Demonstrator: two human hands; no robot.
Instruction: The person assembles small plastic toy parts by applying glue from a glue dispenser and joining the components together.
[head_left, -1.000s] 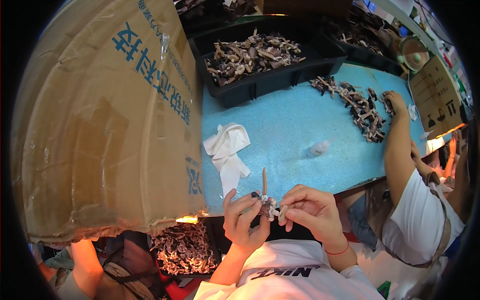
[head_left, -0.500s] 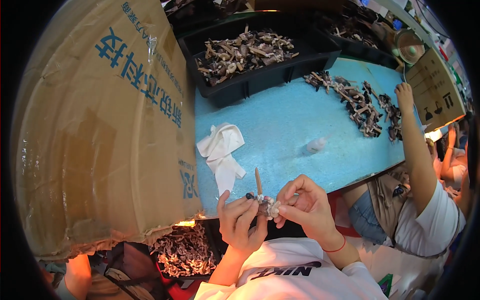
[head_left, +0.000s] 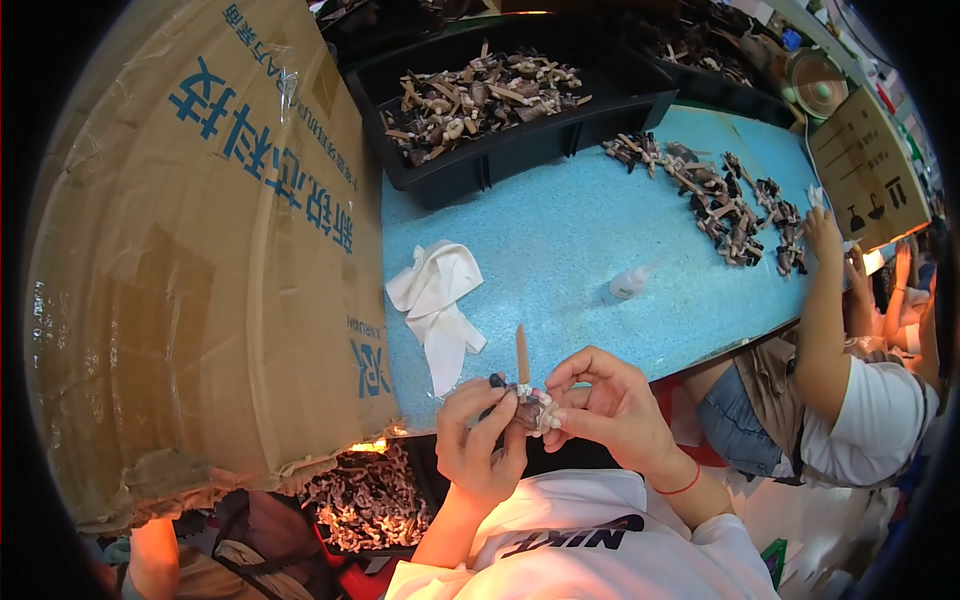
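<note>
Over the near edge of the blue table, a small plastic figure [head_left: 535,410] in brown and pale pink, with a long tan blade-like piece [head_left: 522,355] standing up from it, sits between my two hands. My left hand [head_left: 480,445] grips its dark side between thumb and fingers. The thumb and forefinger of my right hand [head_left: 610,410] pinch the pale end of it. On the table beyond lie a crumpled white cloth [head_left: 440,285] and a small white squeeze bottle [head_left: 628,284].
A large cardboard box [head_left: 200,280] walls off the left. At the back stands a black bin [head_left: 420,180] of similar figures; more figures [head_left: 725,205] lie in rows at right, beside a co-worker's hand [head_left: 823,235]. Below the table is a container of small parts [head_left: 370,500].
My left fingers have curled closer around the figure, which has turned slightly. The view has shifted a little. At right, the co-worker's hand has moved lower, with something white by it.
</note>
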